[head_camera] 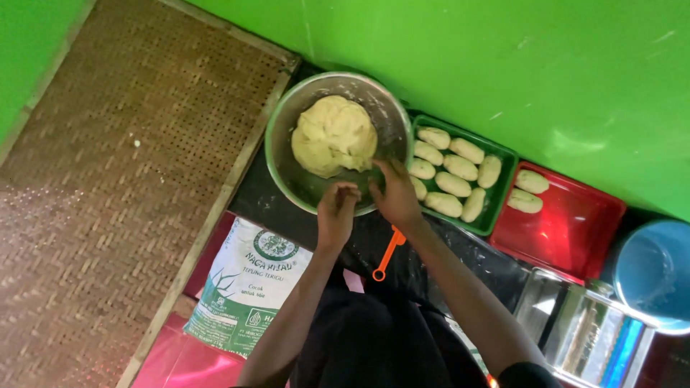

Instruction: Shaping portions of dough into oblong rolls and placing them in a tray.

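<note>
A metal bowl [284, 118] holds a big lump of pale yellow dough [333, 135]. My right hand [394, 192] reaches over the bowl's near rim, fingertips at the dough's lower right edge. My left hand [336, 214] hovers at the near rim with its fingers curled, and whether a bit of dough sits in them cannot be made out. A green tray [503, 154] to the right carries several shaped oblong dough pieces [453, 183]. A red tray [575, 223] further right holds two dough pieces [528, 190].
A flour sack [251, 284] lies at the lower left. An orange-handled tool [388, 253] rests on the dark surface under my right wrist. A blue bucket [654, 273] and a metal machine [582, 330] stand at right. A woven mat [122, 172] covers the left; a green wall [503, 57] is behind.
</note>
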